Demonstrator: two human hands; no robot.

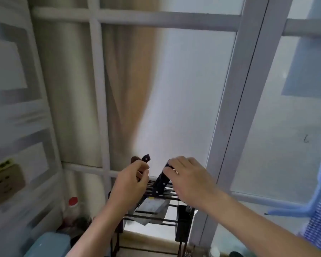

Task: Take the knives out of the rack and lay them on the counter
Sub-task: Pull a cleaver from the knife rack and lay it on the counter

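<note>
A black wire knife rack [167, 222] stands low in the middle, in front of a frosted window. Several knives sit in it with their handles up. My right hand [189, 179] is closed around the top of a black riveted handle [160, 184] of a cleaver whose wide steel blade [152, 208] hangs inside the rack. My left hand [131, 184] grips another handle to the left, mostly hidden by the fingers. Behind that hand, a second dark riveted handle [145, 158] and a brown handle [134, 159] stick up.
A black utensil cup [183, 223] hangs on the rack's right side. A clear bottle with a red cap [73, 208] and a teal container [48, 244] stand at the lower left. A blue hanger and striped cloth [317, 212] are at the right. A wall socket [5, 182] is on the left.
</note>
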